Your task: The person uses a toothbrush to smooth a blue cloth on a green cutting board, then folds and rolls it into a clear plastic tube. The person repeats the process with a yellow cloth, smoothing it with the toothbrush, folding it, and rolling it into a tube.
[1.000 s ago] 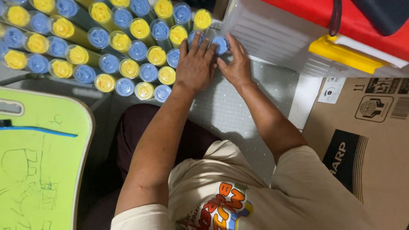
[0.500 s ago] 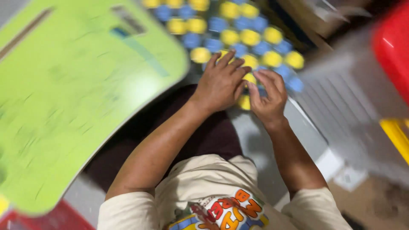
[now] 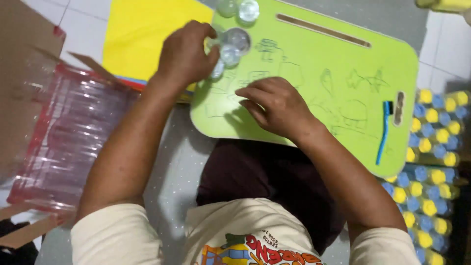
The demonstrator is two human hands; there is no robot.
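We take the green lap board as our landmark. It is lime green, with rounded corners, a slot near its far edge and faint line drawings across its face; it lies over the person's dark-clothed lap.

Left hand: at the board's left far corner, fingers curled and pinching a small cluster of clear plastic bottles, seen end-on as round transparent discs. The cluster sits on the board surface, touching the fingertips. Two more clear bottles stand just beyond it, toward the board's far edge.

Right hand: resting on the board near its near-left edge, fingers bent and drawn loosely together, palm down. We cannot tell whether anything is held under it.

A blue toothbrush lies on the board's right end, beside a short slot.

Right of the board: rows of tubes with yellow and blue caps, packed tight.
Left of the board: a yellow sheet partly under it, and farther left a red-edged clear plastic pack beside brown cardboard.
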